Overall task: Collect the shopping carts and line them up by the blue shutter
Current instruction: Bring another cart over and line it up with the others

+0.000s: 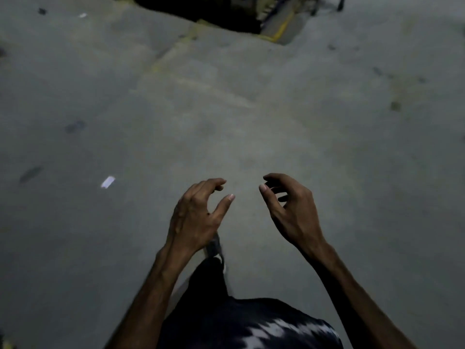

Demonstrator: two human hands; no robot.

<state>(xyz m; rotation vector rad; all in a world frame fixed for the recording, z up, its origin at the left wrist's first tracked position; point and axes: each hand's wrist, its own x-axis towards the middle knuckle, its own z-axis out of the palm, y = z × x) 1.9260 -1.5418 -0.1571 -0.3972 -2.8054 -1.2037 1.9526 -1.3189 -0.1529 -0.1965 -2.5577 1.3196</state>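
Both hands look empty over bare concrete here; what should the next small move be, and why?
Probably walk ahead toward the dark metal frames at the top edge, possibly carts. The left hand and right hand are open, holding nothing, and only concrete floor lies within reach.

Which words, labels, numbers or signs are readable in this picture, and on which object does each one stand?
None can be read.
White scrap on the concrete floor: too blurred to tell if it carries print.
Smaller scrap: too small.
Shirt: a white pattern, no letters.
Left hand and right hand: empty.
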